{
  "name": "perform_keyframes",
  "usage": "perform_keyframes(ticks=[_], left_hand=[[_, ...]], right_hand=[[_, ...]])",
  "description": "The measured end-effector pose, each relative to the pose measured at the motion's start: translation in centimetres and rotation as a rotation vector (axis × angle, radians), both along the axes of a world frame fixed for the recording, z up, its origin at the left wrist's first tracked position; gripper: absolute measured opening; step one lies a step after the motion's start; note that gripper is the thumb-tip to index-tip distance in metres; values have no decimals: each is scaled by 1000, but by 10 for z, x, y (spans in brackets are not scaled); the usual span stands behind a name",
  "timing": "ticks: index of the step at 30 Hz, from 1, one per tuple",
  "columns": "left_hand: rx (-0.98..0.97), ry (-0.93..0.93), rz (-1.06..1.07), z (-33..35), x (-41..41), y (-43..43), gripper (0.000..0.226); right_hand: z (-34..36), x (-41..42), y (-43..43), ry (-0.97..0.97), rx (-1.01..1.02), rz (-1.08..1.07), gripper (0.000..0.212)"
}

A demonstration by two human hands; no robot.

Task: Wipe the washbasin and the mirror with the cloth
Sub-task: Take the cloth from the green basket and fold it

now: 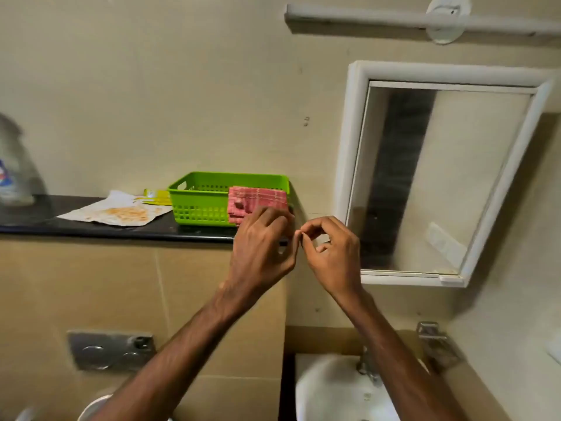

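Reaching up from below, two bare forearms rise past the white washbasin [331, 390], which sits low at the right with a metal tap [365, 364] at its back edge. On the tiled wall to the left of it is a steel flush plate [110, 350]. Higher up, the left hand [262, 247] has its fingers curled down over the lower edge of the pink checked cloth [256, 202], touching it; whether it truly pinches the fabric I cannot tell. The right hand [331, 253] hangs just beside it, fingers bent in loosely toward the thumb, holding nothing I can make out. The cloth is folded and draped over the near right corner of a green slotted basket [200, 205]; the rest of the basket looks bare inside. The basket stands on a dark shelf [91, 229], with a stained sheet of paper [118, 212] and a yellow packet [156, 196] beside it. On the wall to the right hangs the white-framed mirror [440, 177], under a tube light [394, 21].
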State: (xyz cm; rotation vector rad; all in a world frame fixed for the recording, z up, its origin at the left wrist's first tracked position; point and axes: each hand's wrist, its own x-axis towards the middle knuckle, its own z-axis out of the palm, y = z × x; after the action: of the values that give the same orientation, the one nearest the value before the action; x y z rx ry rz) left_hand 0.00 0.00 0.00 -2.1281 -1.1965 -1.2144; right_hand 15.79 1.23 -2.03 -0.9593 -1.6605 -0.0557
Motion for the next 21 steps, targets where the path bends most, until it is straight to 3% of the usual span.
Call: perform_keyframes(ticks=[5, 10, 15, 21], left_hand=[[55, -142, 105, 6, -48, 6, 28], [73, -210, 153, 9, -78, 24, 15], [-16, -148, 186, 15, -87, 51, 40], [-76, -79, 192, 6, -87, 65, 50]], right_hand=[[8, -39, 10, 18, 12, 17, 21], [14, -57, 25, 47, 44, -43, 29], [11, -65, 39, 170, -166, -85, 29], [15, -67, 40, 312, -285, -65, 32]])
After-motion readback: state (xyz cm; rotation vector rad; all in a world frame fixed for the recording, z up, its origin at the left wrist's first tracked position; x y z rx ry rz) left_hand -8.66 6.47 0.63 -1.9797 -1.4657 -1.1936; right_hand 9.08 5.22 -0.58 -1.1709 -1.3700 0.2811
